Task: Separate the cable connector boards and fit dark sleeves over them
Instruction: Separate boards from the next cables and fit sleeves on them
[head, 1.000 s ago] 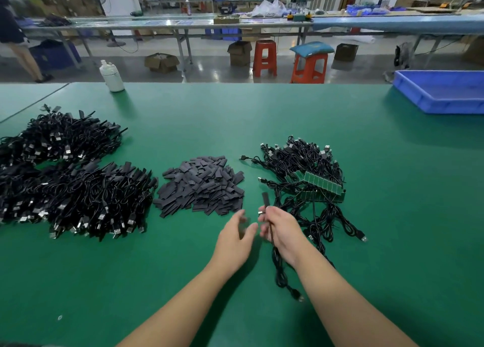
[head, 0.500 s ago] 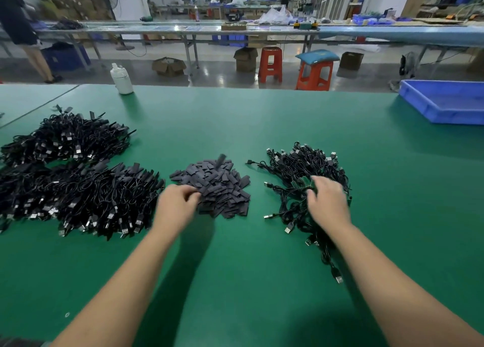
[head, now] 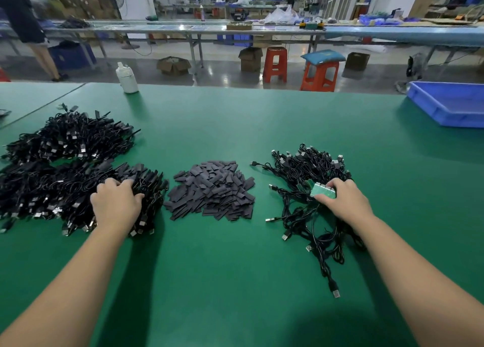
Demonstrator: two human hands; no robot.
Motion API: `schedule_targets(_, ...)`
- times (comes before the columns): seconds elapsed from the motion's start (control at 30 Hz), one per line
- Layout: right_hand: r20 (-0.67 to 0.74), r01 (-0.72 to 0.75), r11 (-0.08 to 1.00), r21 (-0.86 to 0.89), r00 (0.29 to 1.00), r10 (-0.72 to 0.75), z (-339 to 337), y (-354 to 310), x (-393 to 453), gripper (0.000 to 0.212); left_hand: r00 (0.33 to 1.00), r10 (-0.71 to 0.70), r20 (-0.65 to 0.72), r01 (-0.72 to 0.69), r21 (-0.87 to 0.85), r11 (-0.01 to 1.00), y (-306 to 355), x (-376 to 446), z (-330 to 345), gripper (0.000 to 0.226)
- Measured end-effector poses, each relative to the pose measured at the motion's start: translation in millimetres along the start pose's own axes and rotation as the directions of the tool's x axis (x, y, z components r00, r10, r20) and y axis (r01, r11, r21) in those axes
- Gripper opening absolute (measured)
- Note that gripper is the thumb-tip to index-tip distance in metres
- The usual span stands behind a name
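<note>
A heap of dark flat sleeves (head: 213, 191) lies at the middle of the green table (head: 235, 268). To its right sits a tangle of black USB cables (head: 306, 189) joined to a green panel of connector boards (head: 322, 191). My right hand (head: 343, 201) grips that panel at its right side. My left hand (head: 116, 204) rests on the big pile of sleeved black cables (head: 65, 192) at the left, its fingers curled down into the cables. A second black cable pile (head: 70, 137) lies farther back on the left.
A white bottle (head: 127, 78) stands at the table's far edge. A blue plastic tray (head: 450, 103) sits at the far right. Beyond the table are orange stools (head: 319, 73), cardboard boxes and a person standing at the far left.
My left hand moved left from the sleeve heap onto the finished cable pile. My right hand stayed on the cable tangle and the green board panel now shows in its grip.
</note>
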State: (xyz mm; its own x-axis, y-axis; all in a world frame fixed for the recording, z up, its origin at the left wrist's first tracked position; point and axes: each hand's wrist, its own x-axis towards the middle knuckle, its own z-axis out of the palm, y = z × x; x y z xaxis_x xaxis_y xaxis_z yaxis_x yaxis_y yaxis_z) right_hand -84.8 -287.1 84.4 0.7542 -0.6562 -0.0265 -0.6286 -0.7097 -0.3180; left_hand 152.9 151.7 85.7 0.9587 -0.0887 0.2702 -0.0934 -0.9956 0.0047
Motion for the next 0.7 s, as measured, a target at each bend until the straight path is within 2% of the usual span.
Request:
schedule_targets(0.1,0.012,0.044,0.999,-0.016,0.999,-0.044,-11,-13,-6,0.028,0.995,0.018,0.095,-0.027,0.090,0.996,10,-4,1,0.036)
schedule_targets(0.2,-0.006,0.094,0.995,-0.040,0.996,-0.094,-20,-22,-12,0.022,0.983,-0.051,0.175,0.025,0.148,0.989,18,-4,3,0.029)
schedule_targets(0.33,0.040,0.116,0.982,0.149,0.992,-0.123,-32,-29,-26,0.016,0.968,-0.086,0.235,0.041,0.192,0.981,25,-2,3,0.032)
schedule_targets(0.47,0.059,0.160,0.965,0.207,0.983,-0.175,-40,-29,-37,0.011,0.955,-0.052,0.292,-0.010,0.206,0.979,27,-7,7,0.042)
schedule_targets(0.6,0.061,0.187,0.949,0.255,0.976,-0.208,-50,-24,-45,0.017,0.970,-0.022,0.243,-0.026,0.193,0.981,34,-14,8,0.062)
schedule_targets(0.7,0.095,0.208,0.943,0.258,0.966,-0.239,-57,-23,-49,0.021,0.991,0.130,0.032,-0.132,0.060,0.989,56,-24,-5,0.057)
